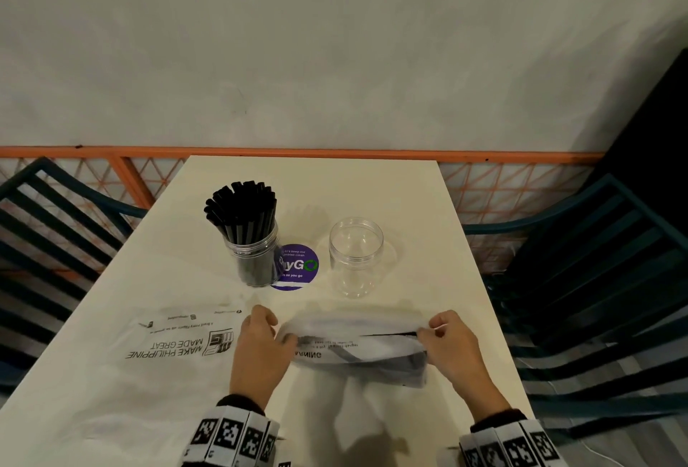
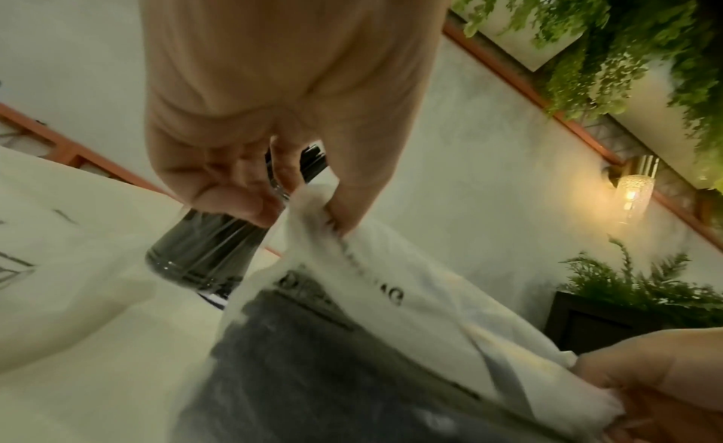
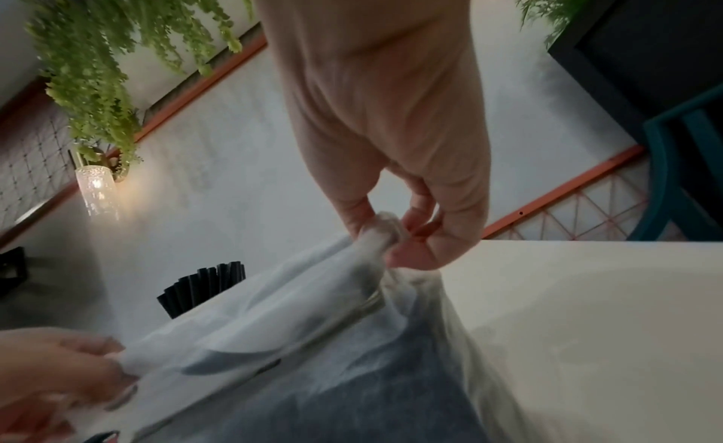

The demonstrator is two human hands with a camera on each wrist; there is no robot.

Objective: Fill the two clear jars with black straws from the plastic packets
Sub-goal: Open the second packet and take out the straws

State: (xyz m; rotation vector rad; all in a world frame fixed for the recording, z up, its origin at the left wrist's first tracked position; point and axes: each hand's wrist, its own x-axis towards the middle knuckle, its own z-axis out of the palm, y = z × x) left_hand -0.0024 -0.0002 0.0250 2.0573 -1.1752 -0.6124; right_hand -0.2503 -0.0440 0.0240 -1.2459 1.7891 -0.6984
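Both wrists, banded in black-and-white marker cuffs point(image 1: 234, 437), are cut off at the bottom edge. On the long white table point(image 1: 372, 187) the left hand point(image 1: 260, 349) and right hand point(image 1: 452, 345) each pinch one end of a blurred translucent plastic packet point(image 1: 357, 351) — dark contents inside, hard to make out. Left lies a flat printed white bag point(image 1: 167, 347). Beyond stand a clear jar packed with black straws point(image 1: 249, 235) and an empty clear jar point(image 1: 356, 258), a round purple sticker point(image 1: 301, 267) between them — partly hidden.

A white worktop point(image 1: 409, 206) meets a pale wall point(image 1: 335, 38) with an orange rail point(image 1: 335, 152), dark slatted chairs point(image 1: 595, 261) either side, a lit lamp point(image 2: 631, 196) under hanging plants point(image 2: 626, 32).
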